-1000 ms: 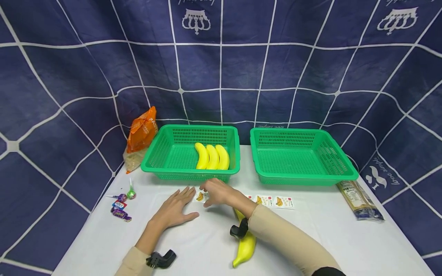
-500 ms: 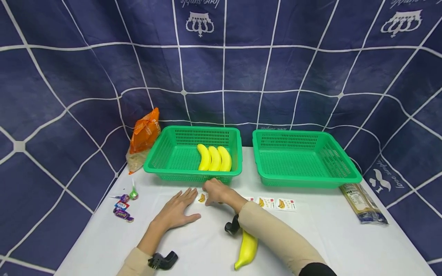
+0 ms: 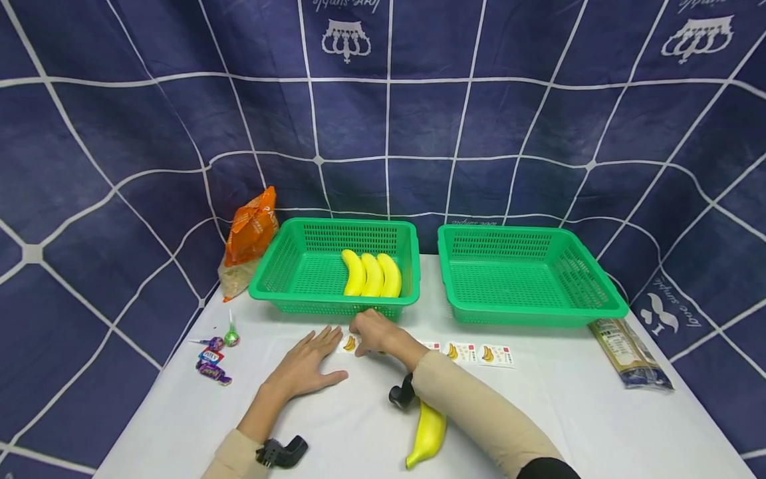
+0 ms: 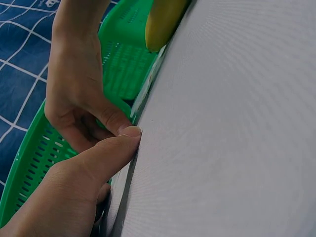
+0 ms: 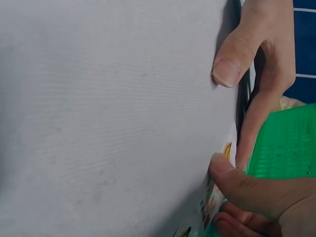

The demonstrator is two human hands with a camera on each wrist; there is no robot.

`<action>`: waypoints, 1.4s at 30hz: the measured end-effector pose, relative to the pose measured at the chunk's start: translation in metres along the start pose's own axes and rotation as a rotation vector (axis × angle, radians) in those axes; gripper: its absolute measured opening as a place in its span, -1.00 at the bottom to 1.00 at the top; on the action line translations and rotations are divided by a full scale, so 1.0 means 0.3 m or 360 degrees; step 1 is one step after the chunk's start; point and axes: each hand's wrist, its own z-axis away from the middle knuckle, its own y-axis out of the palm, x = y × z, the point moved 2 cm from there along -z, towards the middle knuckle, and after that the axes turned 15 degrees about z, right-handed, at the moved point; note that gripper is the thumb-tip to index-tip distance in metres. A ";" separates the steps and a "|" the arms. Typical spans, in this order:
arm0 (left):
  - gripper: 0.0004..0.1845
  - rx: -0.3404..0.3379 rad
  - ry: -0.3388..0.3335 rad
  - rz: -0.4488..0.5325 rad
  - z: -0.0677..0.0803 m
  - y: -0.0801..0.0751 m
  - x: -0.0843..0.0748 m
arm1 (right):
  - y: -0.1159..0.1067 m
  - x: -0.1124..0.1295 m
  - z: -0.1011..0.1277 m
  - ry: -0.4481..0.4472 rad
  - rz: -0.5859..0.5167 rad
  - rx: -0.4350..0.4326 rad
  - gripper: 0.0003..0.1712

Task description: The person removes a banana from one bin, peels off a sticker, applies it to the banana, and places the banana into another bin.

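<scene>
A strip of small banana stickers (image 3: 349, 343) lies on the white table (image 3: 574, 412) in front of the left green basket (image 3: 281, 266). My right hand (image 3: 362, 338) curls over its left end and pinches the sticker (image 5: 217, 197) between thumb and fingers. Beside it my left hand (image 3: 330, 352) lies flat, fingers straight, its thumb (image 4: 98, 158) pressed to the tabletop. Three yellow bananas (image 3: 372, 274) lie side by side in the left basket. A loose banana (image 3: 428, 432) lies under my right forearm.
An empty green basket (image 3: 598, 283) stands at the right. More stickers (image 3: 479, 352) continue the strip to the right. An orange bag (image 3: 251, 229) leans at the back left, wrapped candies (image 3: 212, 359) lie at the left edge, and a flat packet (image 3: 628, 352) at the right.
The head view shifted slightly. My right forearm drew a little left over the loose banana; both hands stay almost still at the sticker strip.
</scene>
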 end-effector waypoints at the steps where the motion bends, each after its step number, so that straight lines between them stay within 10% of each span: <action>1: -0.06 0.0002 0.0002 0.0001 -0.001 0.000 0.000 | -0.002 0.000 0.001 0.0003 0.0006 0.0001 -0.53; 19: -0.06 0.0009 0.0021 -0.0035 -0.013 0.001 -0.006 | -0.008 0.003 0.007 0.0042 -0.0051 -0.0008 -0.57; 27: -0.07 0.0012 0.0045 -0.0042 -0.012 -0.006 -0.007 | 0.007 -0.005 -0.001 0.0016 -0.0121 -0.0206 -0.95; 42: -0.06 -0.0012 0.0020 -0.0042 -0.005 0.001 -0.005 | 0.009 -0.006 -0.007 0.0016 -0.0115 -0.0287 -0.83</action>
